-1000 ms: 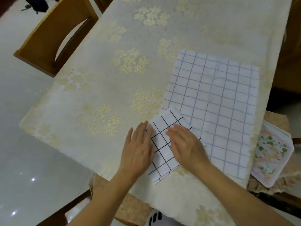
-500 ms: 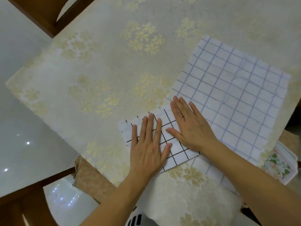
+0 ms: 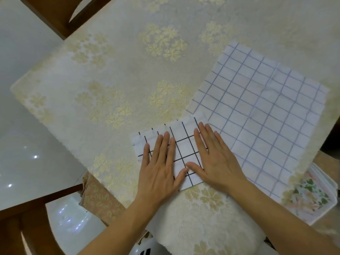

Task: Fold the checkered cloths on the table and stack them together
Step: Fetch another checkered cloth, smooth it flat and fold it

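Folded cloth: a small white cloth with a black grid (image 3: pixel 184 142) lies folded into a rectangle near the front edge of the table, its right end overlapping the near left corner of the bigger cloth.
Big cloth: a white cloth with a blue-grey grid (image 3: pixel 261 111) lies spread flat and unfolded on the right half of the table, turned at an angle, with creases across its middle.
Left hand: the left hand (image 3: pixel 161 166) lies palm down on the left part of the folded cloth, fingers straight and close together, thumb out to the right; it pinches nothing.
Right hand: the right hand (image 3: pixel 215 159) lies palm down on the right part of the folded cloth, fingers straight and slightly fanned, reaching onto the edge of the big cloth; its thumb tip touches the left thumb.
Table: the table wears a cream tablecloth with gold flower clusters (image 3: pixel 114 85), which hangs over the front edge.
Right side: a flowered pad with green leaves (image 3: pixel 311 197) sits just off the table's right edge, below the big cloth's near corner.
Chairs: a wooden chair (image 3: pixel 51 13) stands at the far left, and another wooden chair (image 3: pixel 24 227) stands at the near left.
Floor: a glossy pale floor (image 3: pixel 22 135) shows on the left with spots of reflected light.
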`<state>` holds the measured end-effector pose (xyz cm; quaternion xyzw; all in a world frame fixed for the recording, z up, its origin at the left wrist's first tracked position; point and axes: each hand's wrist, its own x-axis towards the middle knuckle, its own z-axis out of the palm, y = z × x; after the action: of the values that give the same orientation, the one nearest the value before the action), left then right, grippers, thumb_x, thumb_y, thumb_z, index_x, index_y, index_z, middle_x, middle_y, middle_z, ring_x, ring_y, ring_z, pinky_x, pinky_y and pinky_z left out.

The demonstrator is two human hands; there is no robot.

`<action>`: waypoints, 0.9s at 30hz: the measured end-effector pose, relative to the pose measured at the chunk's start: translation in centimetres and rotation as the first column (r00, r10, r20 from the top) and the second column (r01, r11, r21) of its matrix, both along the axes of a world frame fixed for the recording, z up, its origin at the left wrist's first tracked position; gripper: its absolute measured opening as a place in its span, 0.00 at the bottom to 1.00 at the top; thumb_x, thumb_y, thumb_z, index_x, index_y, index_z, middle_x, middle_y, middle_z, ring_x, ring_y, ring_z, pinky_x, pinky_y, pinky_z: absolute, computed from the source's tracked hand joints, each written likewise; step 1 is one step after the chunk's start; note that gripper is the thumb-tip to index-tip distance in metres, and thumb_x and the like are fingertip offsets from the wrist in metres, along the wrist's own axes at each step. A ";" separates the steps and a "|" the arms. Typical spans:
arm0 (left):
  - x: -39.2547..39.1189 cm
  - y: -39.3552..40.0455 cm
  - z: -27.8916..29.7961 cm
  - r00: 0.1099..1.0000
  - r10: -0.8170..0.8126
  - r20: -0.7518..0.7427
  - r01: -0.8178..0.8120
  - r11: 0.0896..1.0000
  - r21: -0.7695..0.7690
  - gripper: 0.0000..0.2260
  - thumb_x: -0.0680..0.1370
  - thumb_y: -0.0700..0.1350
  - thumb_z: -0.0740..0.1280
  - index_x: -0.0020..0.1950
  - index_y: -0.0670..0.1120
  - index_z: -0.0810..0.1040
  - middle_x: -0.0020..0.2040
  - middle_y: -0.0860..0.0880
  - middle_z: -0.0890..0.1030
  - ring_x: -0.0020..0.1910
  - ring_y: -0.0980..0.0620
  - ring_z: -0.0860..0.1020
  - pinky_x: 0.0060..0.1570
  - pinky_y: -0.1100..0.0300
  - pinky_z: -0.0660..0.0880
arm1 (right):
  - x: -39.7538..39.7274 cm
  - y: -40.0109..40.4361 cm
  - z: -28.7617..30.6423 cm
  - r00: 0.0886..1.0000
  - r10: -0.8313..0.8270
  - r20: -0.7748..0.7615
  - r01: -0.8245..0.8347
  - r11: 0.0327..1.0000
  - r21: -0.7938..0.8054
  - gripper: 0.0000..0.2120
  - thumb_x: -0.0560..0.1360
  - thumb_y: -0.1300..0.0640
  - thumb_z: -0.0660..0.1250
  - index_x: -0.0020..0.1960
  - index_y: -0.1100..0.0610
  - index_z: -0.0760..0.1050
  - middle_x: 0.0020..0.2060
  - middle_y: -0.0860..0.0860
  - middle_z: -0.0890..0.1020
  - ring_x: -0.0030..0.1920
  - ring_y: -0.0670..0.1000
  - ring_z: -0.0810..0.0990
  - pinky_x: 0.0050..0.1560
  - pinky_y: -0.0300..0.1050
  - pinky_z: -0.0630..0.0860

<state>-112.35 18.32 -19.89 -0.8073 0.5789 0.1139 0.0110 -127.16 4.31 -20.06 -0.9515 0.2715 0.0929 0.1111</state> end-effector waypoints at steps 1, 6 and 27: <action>0.1 0.0 -0.2 1.000 -0.002 0.008 0.002 1.000 0.009 0.38 0.81 0.67 0.45 0.81 0.43 0.46 0.82 0.44 0.45 0.81 0.47 0.44 0.77 0.40 0.52 | -0.1 0.0 -0.2 1.000 0.000 -0.005 0.000 1.000 0.000 0.43 0.80 0.30 0.43 0.80 0.60 0.36 0.80 0.57 0.37 0.80 0.54 0.36 0.79 0.54 0.47; 0.8 -0.3 -0.6 0.999 -0.025 0.025 0.025 1.000 -0.003 0.38 0.81 0.68 0.46 0.81 0.44 0.46 0.82 0.45 0.44 0.81 0.47 0.44 0.77 0.40 0.51 | -0.2 -0.1 -0.4 1.000 -0.006 -0.008 0.006 1.000 -0.009 0.43 0.79 0.29 0.40 0.80 0.60 0.35 0.79 0.58 0.36 0.80 0.55 0.36 0.80 0.55 0.47; 3.8 0.6 -0.8 0.999 0.049 -0.015 -0.050 0.998 -0.034 0.36 0.81 0.65 0.45 0.81 0.42 0.44 0.82 0.46 0.43 0.81 0.49 0.42 0.78 0.44 0.48 | -1.0 0.7 0.0 0.985 -0.166 -0.049 0.165 0.986 -0.031 0.44 0.79 0.29 0.40 0.80 0.60 0.34 0.80 0.55 0.35 0.79 0.52 0.35 0.79 0.57 0.43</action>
<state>-108.55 18.92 -20.64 -0.8207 0.5606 0.1098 -0.0097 -128.19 4.96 -20.10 -0.9244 0.3534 0.1041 0.0984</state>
